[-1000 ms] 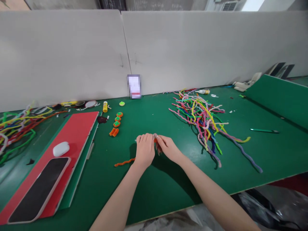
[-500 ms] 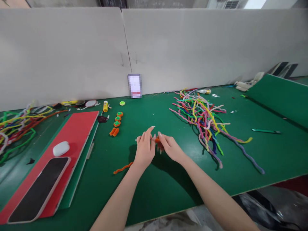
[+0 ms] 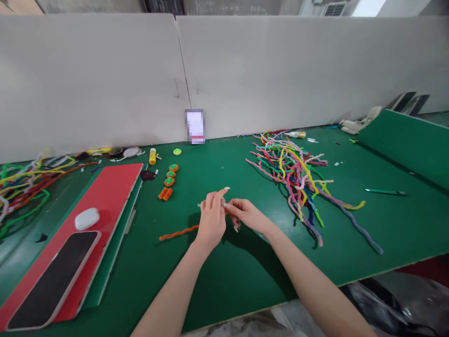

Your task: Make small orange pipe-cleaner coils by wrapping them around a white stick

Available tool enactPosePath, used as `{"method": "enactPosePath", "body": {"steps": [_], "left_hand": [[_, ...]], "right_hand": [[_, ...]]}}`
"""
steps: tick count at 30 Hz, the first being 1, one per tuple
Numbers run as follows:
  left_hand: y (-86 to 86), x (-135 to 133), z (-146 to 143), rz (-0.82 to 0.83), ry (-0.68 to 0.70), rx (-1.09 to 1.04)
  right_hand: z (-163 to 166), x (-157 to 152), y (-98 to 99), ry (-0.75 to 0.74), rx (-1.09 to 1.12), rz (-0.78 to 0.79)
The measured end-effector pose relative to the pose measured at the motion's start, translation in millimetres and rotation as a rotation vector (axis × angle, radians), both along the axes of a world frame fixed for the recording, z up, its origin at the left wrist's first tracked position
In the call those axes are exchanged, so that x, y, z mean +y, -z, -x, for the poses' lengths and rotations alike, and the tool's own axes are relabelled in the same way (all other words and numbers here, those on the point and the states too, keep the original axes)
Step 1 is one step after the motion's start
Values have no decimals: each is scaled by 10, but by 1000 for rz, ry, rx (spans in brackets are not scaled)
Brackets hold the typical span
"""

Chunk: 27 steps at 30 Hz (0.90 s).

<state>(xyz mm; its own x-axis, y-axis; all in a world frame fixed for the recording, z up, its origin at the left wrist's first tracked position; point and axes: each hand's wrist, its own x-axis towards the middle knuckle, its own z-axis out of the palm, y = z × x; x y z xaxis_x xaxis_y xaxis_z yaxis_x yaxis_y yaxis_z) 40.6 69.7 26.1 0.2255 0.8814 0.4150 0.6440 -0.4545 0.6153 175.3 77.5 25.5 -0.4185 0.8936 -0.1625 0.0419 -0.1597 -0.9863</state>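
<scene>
Over the middle of the green table my left hand and my right hand meet at the fingertips. An orange pipe cleaner sticks out to the left from under my left hand. More orange shows between the two hands, where my right thumb and fingers pinch it. A thin pale tip juts out behind the left fingers; the rest of that thin thing is hidden. My left fingers are curled around the work, with the index finger raised. Left of my hands lie small coiled orange pieces with green tops and a plain folded orange piece.
A loose heap of coloured pipe cleaners lies to the right, a green craft knife beyond it. On the left are a red board, a phone, a white earbud case and a glue stick. A screen leans against the partition.
The orange pipe cleaner's free end has swung up and left, and more of it shows. My right hand has turned slightly, its fingers shifting lower at the pinch.
</scene>
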Motion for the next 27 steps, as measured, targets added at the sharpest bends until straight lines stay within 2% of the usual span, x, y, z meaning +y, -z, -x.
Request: {"method": "enactPosePath", "body": {"steps": [3,8,11,15,20,23,27], "left_hand": [[-3,9,14,-75,-35,-85],[-67,3,55,-379,-286,-78],[-105,3,62,-430,-349,-112],[-97,47,69,-222,-377,-169],[-75,116,93,154,-117,-1],[-113,122,89,213,-58,-19],[-155,105,68,200,-56,-101]], "right_hand": [[-6,1,-15,0,14,31],[1,16,-38,90,53,34],[-18,22,-98,154,116,53],[-50,9,-180,155,202,83],[-80,0,-185,128,304,79],[-86,24,-149,156,297,50],[-70,78,-77,287,170,-37]]}}
